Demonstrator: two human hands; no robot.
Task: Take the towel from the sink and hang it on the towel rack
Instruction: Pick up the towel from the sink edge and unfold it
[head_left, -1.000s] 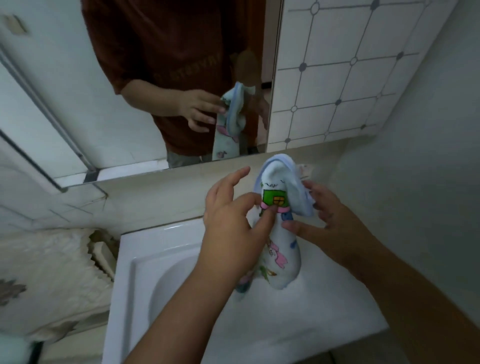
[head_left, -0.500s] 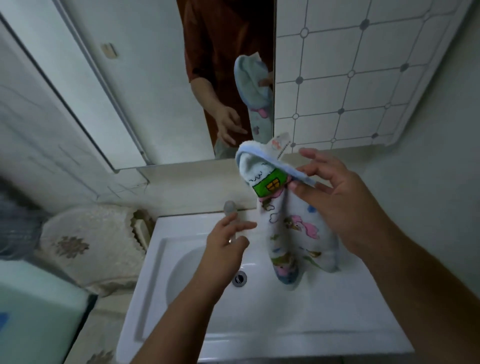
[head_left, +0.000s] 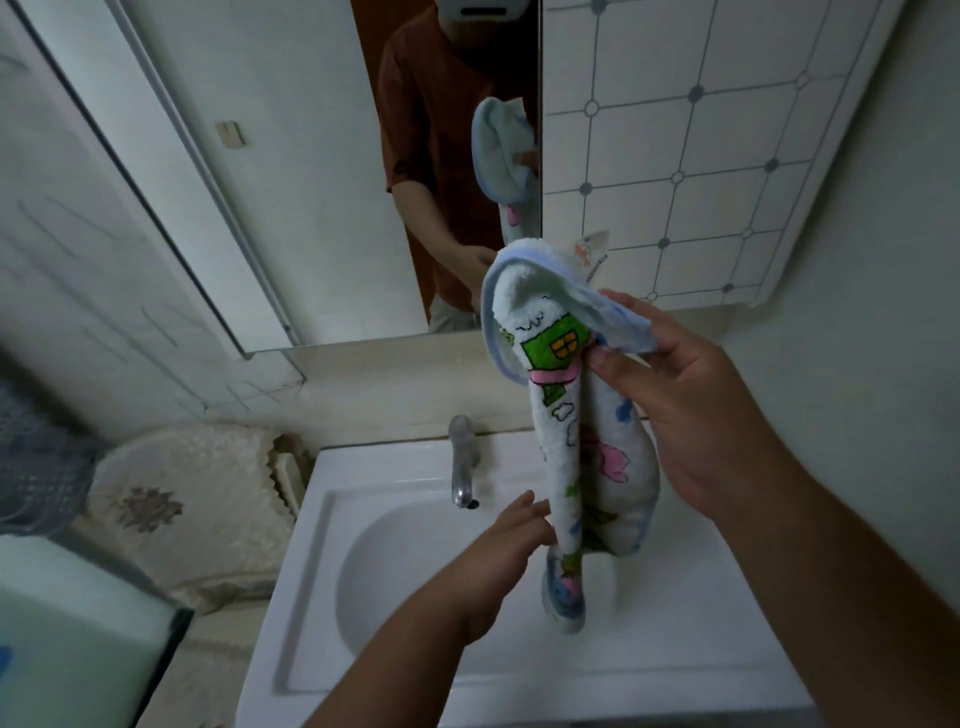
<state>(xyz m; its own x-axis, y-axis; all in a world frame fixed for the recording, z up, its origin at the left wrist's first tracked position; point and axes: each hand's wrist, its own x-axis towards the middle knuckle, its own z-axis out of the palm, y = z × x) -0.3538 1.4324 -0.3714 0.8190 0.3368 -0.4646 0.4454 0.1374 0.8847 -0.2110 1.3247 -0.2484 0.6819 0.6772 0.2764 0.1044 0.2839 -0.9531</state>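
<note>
A small white towel (head_left: 563, 410) with a blue border and cartoon prints hangs bunched and folded above the white sink (head_left: 675, 649). My right hand (head_left: 691, 410) grips it near its top fold, thumb and fingers pinching the cloth. My left hand (head_left: 498, 566) is lower, over the basin, fingers spread and touching the towel's hanging lower part. No towel rack is in view.
A chrome faucet (head_left: 462, 462) stands at the back of the sink. A mirror (head_left: 311, 171) above reflects the person and the towel. Patterned tiles (head_left: 691, 156) cover the wall at right. A lace-covered object (head_left: 182, 499) sits left of the sink.
My left hand let go of the towel's top and dropped toward its lower end. My right hand kept the towel and raised it. The view tilted up and back.
</note>
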